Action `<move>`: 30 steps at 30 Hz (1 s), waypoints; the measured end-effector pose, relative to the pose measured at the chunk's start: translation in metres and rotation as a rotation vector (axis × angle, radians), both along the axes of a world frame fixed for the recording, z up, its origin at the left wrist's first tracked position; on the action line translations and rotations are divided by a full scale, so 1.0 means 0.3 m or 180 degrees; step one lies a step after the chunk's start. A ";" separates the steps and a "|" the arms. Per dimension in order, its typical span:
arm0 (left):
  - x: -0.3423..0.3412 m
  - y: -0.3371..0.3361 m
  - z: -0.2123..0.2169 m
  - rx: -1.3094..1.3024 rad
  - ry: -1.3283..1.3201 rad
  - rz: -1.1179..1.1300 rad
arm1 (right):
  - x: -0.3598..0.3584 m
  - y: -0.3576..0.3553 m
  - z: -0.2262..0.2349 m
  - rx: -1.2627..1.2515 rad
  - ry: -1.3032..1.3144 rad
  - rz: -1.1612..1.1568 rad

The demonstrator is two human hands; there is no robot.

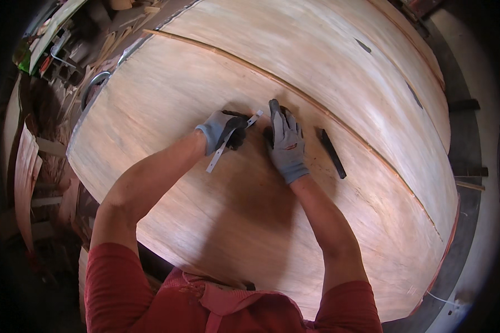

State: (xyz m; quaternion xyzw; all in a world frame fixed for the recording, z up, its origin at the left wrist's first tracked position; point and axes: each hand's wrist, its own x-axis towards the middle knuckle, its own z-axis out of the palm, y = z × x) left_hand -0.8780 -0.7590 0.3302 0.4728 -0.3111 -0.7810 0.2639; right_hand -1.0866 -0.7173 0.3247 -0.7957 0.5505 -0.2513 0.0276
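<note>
A broad sheet of pale wood veneer (166,105) lies under both of my gloved hands. My left hand (226,130), in a grey glove with dark fingers, is closed around a thin light-grey strip with small holes (215,159). The strip runs slantwise, both ends sticking out past the fingers. Just to its right, my right hand (286,141) rests on the veneer with fingers stretched out, pointing away from me. Its thumb side is partly hidden in shadow. A narrow black tool or bar (331,154) lies on the veneer to the right of that hand; its kind cannot be made out.
A thin wooden batten (272,76) crosses the sheet diagonally beyond my hands. Dark slits (363,45) show in the veneer at the far right. Veneer offcuts (26,177) and scraps are piled at the left. A dark frame edge (468,111) borders the right side.
</note>
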 end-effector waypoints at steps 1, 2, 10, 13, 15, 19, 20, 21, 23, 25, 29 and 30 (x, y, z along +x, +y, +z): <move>0.000 -0.004 -0.004 0.0074 0.0083 0.0017 | 0.007 0.001 0.010 -0.0073 -0.0055 0.0058; 0.002 -0.007 -0.008 0.0147 0.0166 0.0035 | 0.013 0.002 0.013 -0.0147 -0.0110 0.0116; 0.031 0.026 0.047 -0.0148 -0.0380 -0.0081 | 0.012 -0.032 -0.028 0.0096 0.0929 0.0487; 0.058 0.060 0.084 -0.0106 -0.0599 -0.0148 | 0.002 -0.036 -0.022 0.0168 0.1067 0.0557; 0.064 0.079 0.109 -0.0073 -0.0676 -0.0154 | -0.005 -0.043 -0.007 0.0225 0.1123 0.0717; 0.045 0.052 0.144 -0.1042 -0.2273 -0.0878 | -0.017 -0.031 0.030 0.0268 0.1078 0.0985; 0.057 0.029 0.129 -0.1815 -0.3106 -0.1215 | 0.001 -0.024 0.033 0.0230 0.0996 0.0991; 0.075 0.014 0.115 -0.2601 -0.3927 -0.1554 | 0.022 -0.018 0.028 0.0231 0.1108 0.0944; 0.148 -0.011 0.134 -0.3548 -0.4684 -0.1278 | 0.023 -0.019 0.024 0.0221 0.1350 0.0757; 0.211 -0.009 0.151 -0.4226 -0.4814 -0.1049 | 0.019 -0.021 0.015 0.0278 0.1272 0.0662; 0.129 0.134 0.190 -0.2387 -0.2936 -0.0648 | -0.021 -0.022 0.048 0.0515 0.0967 0.0675; 0.066 0.155 0.207 -0.1326 -0.2203 -0.0527 | -0.054 -0.020 0.066 0.0648 0.0165 0.0438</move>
